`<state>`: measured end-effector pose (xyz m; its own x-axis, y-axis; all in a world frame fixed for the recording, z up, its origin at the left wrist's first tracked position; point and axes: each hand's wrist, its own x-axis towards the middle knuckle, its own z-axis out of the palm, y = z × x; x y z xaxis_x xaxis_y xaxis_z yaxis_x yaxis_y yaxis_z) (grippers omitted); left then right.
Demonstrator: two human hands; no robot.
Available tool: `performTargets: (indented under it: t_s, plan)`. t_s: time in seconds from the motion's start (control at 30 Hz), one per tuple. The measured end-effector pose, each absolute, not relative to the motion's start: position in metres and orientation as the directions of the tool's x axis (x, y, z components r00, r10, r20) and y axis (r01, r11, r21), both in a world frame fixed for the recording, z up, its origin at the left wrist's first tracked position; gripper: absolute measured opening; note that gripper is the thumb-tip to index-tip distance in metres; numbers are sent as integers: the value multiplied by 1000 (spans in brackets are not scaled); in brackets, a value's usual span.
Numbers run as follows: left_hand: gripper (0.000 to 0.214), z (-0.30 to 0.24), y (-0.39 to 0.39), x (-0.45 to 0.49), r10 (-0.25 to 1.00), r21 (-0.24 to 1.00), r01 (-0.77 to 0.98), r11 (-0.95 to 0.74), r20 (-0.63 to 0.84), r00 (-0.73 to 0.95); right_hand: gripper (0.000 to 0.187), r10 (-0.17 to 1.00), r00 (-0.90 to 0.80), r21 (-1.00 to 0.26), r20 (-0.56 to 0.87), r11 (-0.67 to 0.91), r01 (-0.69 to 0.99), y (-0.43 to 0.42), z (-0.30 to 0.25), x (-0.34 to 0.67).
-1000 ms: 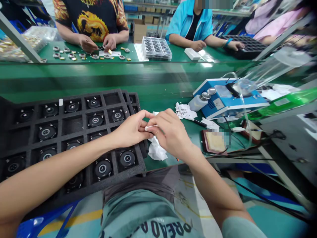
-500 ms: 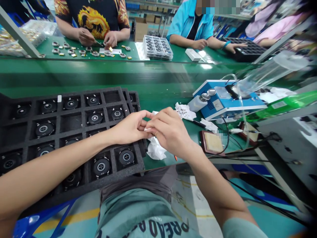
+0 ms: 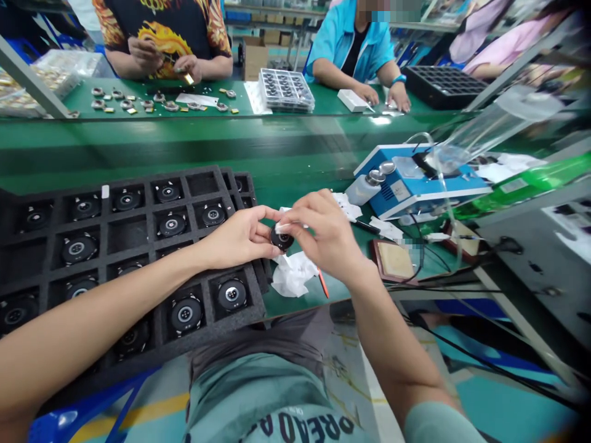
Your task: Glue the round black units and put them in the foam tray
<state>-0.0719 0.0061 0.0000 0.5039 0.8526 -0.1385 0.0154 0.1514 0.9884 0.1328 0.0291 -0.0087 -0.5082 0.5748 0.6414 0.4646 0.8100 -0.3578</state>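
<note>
My left hand (image 3: 239,239) grips a small round black part (image 3: 281,239) by its edge, above the green bench (image 3: 341,289). My right hand (image 3: 323,231) pinches a small white wipe (image 3: 285,227) against the top of that part. A black foam tray (image 3: 129,234) lies under my left forearm and holds several round black parts with silver centres in its square cells. Below my right wrist sits a crumpled white tissue (image 3: 293,275), with a thin orange-tipped stick (image 3: 323,283) lying next to it.
To the right stand a blue machine (image 3: 406,184), a white bottle (image 3: 364,187), a black pen (image 3: 367,226), a beige pad (image 3: 394,260) and loose cables. A transparent partition (image 3: 503,120) crosses the right side. Beyond the bench, two co-workers handle small parts and trays.
My hands have parted slightly, showing the round black part between them. The tissue has shifted, an orange-tipped stick now shows, and the whole view has moved slightly.
</note>
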Motion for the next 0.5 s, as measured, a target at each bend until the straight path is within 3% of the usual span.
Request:
performTargets:
  t_s: [0.1,0.37,0.5]
  plan:
    - [41,0,5,-72,853,993,2,116,-101,513,14,528,-611,-331,590,848,414,33,-10,126]
    - [39,0,4,-71,860,995,36,97,-102,500,14,584,-557,-316,590,802,507,28,-7,123]
    - [46,-1,4,-71,893,994,-4,105,-92,440,13,678,-401,-403,616,709,578,17,-16,124]
